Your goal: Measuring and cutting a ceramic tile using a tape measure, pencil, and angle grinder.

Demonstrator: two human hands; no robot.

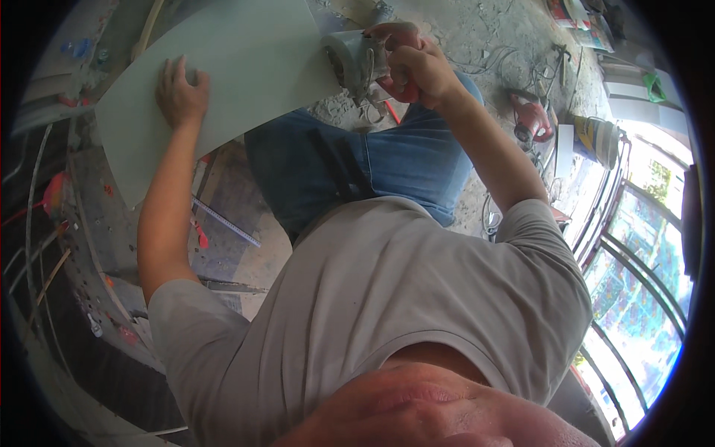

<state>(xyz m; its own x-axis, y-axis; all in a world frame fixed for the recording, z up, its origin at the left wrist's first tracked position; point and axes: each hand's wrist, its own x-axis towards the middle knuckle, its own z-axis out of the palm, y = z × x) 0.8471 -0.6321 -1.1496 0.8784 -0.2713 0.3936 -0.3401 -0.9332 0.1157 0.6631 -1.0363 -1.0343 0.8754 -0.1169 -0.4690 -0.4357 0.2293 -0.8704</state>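
Observation:
My left hand (181,97) rests flat on a large pale, smooth tile or board (246,63), its fingers spread. At the tile's right edge, my right hand (423,71) is wrapped round the red handle of a handheld power cutter (356,56). The cutter's dusty grey guard touches or overhangs that edge. Its blade cannot be made out. The tile's near edge reaches over my knee, in blue jeans.
A second red power tool (530,118) lies on the dusty floor to the right, among cables. Beyond it stands a bucket (599,141) near a bright barred window (633,261). A ruler (227,222) and a small red object (199,235) lie at lower left.

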